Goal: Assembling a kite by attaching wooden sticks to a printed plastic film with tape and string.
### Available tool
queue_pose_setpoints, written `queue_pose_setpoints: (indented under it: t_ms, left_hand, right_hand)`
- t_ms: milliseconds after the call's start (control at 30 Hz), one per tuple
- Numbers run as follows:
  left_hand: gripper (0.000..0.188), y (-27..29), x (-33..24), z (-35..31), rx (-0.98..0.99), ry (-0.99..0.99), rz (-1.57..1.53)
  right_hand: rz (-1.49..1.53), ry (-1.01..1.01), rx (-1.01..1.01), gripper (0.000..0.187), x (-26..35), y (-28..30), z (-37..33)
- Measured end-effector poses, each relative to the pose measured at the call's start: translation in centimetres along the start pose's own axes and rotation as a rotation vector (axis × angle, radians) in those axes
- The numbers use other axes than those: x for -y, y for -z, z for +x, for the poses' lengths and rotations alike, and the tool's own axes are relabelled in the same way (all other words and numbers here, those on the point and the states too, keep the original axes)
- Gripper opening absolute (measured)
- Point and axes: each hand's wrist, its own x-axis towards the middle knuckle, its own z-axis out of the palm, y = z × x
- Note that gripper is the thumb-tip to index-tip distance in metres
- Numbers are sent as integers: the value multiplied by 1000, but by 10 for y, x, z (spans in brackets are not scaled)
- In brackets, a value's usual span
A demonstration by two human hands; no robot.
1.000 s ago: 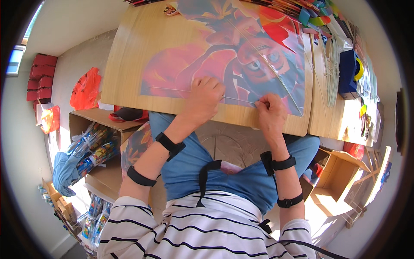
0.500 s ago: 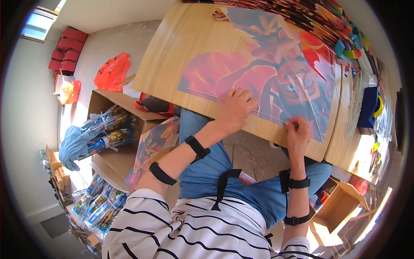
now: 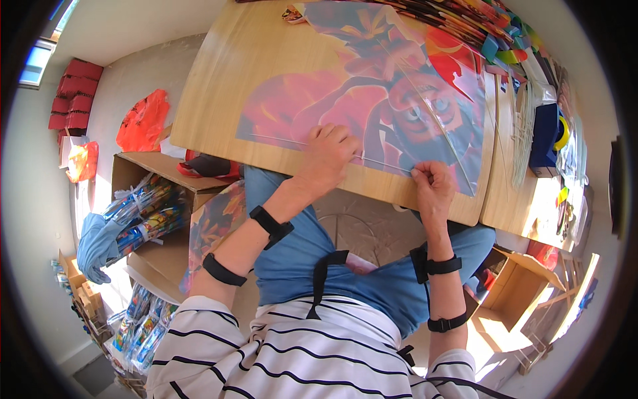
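A large translucent printed sheet [image 3: 276, 106], patterned with a pink and red figure and a big cartoon face, lies on the wooden table [image 3: 219, 80]. Along its near edge runs a thin pale rod [image 3: 385, 164]. My left hand [image 3: 327, 156] is closed over the middle of this rod, its fingers curled down against the sheet's edge. At the rod's right end my right hand [image 3: 435, 189] pinches the tip between thumb and forefinger. A second thin rod [image 3: 426, 103] slants across the printed face.
A stack of folded printed sheets [image 3: 438, 20] lines the table's far edge. To the right are a bundle of thin pale rods [image 3: 523, 143], a dark blue box [image 3: 545, 141] and yellow tape [image 3: 562, 133]. An open cardboard box [image 3: 149, 163] with wrapped colourful bundles stands left.
The whole scene has shifted left and slightly up in the picture. Both hands keep nearly the same places on the rod; the sheet lies as before.
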Motion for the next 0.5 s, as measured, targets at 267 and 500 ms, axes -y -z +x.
queue_pose_setpoints:
  t_ms: [267, 500]
  left_hand:
    - [7, 0, -1, 1, 16, 14, -35]
    - [9, 5, -3, 2, 34, 18, -4]
  right_hand:
    - [47, 20, -24, 8, 3, 3, 1]
    - [30, 8, -32, 7, 6, 2, 0]
